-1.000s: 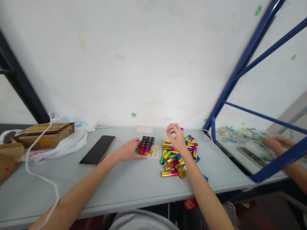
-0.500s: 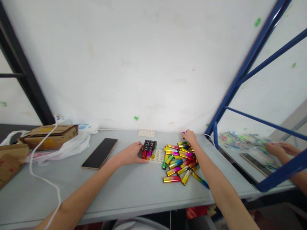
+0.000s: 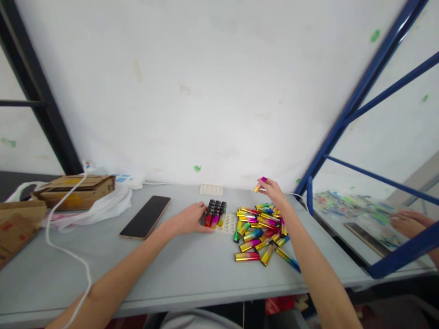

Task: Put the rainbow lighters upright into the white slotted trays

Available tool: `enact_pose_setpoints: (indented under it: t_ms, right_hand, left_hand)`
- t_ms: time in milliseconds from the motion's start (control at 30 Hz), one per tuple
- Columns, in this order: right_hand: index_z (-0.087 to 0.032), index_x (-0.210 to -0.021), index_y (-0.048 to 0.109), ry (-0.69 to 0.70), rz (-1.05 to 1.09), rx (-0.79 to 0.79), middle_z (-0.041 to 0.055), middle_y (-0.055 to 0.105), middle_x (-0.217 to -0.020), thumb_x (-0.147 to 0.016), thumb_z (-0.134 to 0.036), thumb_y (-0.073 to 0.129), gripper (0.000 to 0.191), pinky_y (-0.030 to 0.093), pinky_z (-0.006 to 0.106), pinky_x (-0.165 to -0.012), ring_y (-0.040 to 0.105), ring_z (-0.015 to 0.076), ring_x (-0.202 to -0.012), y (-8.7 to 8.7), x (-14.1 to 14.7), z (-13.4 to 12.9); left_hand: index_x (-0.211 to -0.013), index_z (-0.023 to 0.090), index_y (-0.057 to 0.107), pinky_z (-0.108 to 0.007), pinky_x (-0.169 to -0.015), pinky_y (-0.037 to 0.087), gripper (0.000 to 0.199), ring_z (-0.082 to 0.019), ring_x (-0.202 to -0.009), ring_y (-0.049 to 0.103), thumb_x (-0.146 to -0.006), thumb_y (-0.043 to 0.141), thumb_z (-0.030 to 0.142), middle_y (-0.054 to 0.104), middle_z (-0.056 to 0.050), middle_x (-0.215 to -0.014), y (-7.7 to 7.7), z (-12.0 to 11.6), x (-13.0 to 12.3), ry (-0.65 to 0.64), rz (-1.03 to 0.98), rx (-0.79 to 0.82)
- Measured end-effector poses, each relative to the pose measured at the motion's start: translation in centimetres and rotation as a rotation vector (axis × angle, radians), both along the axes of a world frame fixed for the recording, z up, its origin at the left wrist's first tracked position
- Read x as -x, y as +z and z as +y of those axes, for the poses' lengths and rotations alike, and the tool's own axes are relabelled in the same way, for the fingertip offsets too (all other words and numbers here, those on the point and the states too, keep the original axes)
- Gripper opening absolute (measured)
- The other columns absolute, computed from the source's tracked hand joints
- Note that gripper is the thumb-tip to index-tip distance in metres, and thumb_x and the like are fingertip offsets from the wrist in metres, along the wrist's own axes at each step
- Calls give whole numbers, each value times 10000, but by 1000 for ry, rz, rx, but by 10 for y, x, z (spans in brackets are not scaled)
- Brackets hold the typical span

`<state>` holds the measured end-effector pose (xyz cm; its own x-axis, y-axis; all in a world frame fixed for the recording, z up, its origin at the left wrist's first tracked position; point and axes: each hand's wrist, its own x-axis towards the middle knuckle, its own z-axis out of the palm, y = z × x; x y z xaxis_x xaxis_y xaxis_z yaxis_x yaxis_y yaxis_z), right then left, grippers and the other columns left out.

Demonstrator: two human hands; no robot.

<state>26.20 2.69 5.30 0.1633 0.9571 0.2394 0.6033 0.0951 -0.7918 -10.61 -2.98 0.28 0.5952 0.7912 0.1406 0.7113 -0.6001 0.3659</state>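
Note:
Several lighters with black tops stand upright in rows in the left part of a white tray with round holes. My left hand rests at the tray's left end, thumb and fingers apart around the corner beside the standing lighters. Whether it presses on the tray I cannot tell. Raised above the back of the table, my right hand pinches one yellow and magenta lighter. Below it lies a loose pile of shiny coloured lighters, right of the tray.
A second white tray lies by the wall. Left of my left hand is a phone. Cardboard boxes, a plastic bag and a white cable are further left. A blue metal frame borders the table's right side, with another person's hands beyond.
My right hand has lifted from the back of the pile, and the lighter in its fingers now shows clearly. My left hand stays at the tray. The view has shifted slightly.

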Motion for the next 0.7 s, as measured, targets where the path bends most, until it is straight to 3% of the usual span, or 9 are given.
enact_pose_setpoints:
  t_ms: [100, 200, 300, 367, 467, 567, 700]
  right_hand:
    - [-183, -981, 699, 299, 479, -149, 80, 723, -1029, -860, -679, 735, 511, 609, 349, -865, 691, 202, -958, 7, 29, -29]
    - [-209, -997, 670, 432, 668, -122, 53, 709, -962, -811, -708, 787, 545, 604, 374, -862, 683, 193, -909, 13, 62, -52]
    - [-257, -1056, 600, 518, 742, -37, -29, 594, -791, -822, -741, 757, 560, 594, 361, -743, 598, 150, -686, 10, 92, -63]
    - [-277, -1032, 554, 527, 751, -26, -77, 471, -714, -801, -772, 747, 580, 530, 299, -617, 432, 107, -552, 2, 106, -65]
    - [-268, -902, 489, 556, 726, 51, -93, 359, -651, -776, -876, 660, 644, 319, 236, -475, 261, 93, -495, -17, 121, -63]
    - [-261, -724, 406, 556, 675, 184, -96, 248, -556, -784, -979, 480, 724, 197, 242, -456, 190, 96, -472, -35, 132, -64]
    - [-271, -620, 343, 392, 610, 208, -85, 218, -498, -875, -885, 408, 668, 175, 253, -439, 167, 99, -442, -50, 143, -66]
  left_hand:
    - [-1078, 173, 691, -436, -1019, 532, 631, -362, -1114, 667, -749, 783, 703, 692, -165, -1178, 0, 1, 1, -4, 13, 11]
    - [-1085, 171, 692, -442, -1006, 534, 644, -361, -1097, 666, -747, 785, 711, 690, -159, -1165, 0, 1, 2, -4, -3, 12]
    - [-1093, 174, 695, -437, -989, 536, 643, -350, -1077, 664, -753, 783, 713, 689, -150, -1146, -2, 1, 3, -8, -22, 5]
    - [-1101, 176, 698, -426, -985, 536, 652, -343, -1071, 664, -749, 787, 718, 690, -146, -1146, -3, 1, 3, -5, -23, -3]
    - [-1109, 183, 703, -403, -984, 535, 659, -337, -1070, 668, -743, 793, 724, 697, -135, -1152, -4, 2, 3, -10, -24, -8]
    - [-1114, 192, 701, -394, -983, 532, 650, -339, -1076, 672, -754, 784, 728, 700, -127, -1152, -4, 3, 3, -20, -32, -2]
    - [-1130, 181, 692, -401, -981, 529, 673, -342, -1073, 676, -755, 776, 734, 683, -135, -1141, -3, 3, 2, -16, -9, 9]
